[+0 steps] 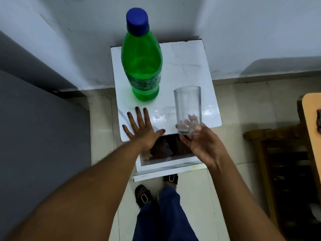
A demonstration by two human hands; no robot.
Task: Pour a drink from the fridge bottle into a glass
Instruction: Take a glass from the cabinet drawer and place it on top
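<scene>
Head view, looking steeply down at a small white worktop (187,63) set against a pale wall (243,32). A green plastic bottle (142,66) with a blue cap (137,20) stands upright on the far left part of the worktop, cap screwed on, and it appears partly filled with liquid. The left hand (140,129) lies palm down on the near left edge of the worktop, its fingers (132,119) spread flat and holding nothing; it is near the bottle's base but apart from it. The right hand (201,143) holds a clear, empty glass (188,110) upright at the near right corner of the worktop, fingers curled around the lower part of the glass and visible through its wall, thumb on the near side. Motion blur makes it uncertain whether the base of the glass rests on the worktop or hangs just above its edge. The glass stands to the right of the bottle, well clear of it. Below the worktop appear a tiled floor (102,129), blue trousers (163,218) and black sandals (143,195). A grey panel (40,136) fills the left side; wooden furniture (284,162) stands at the right.
</scene>
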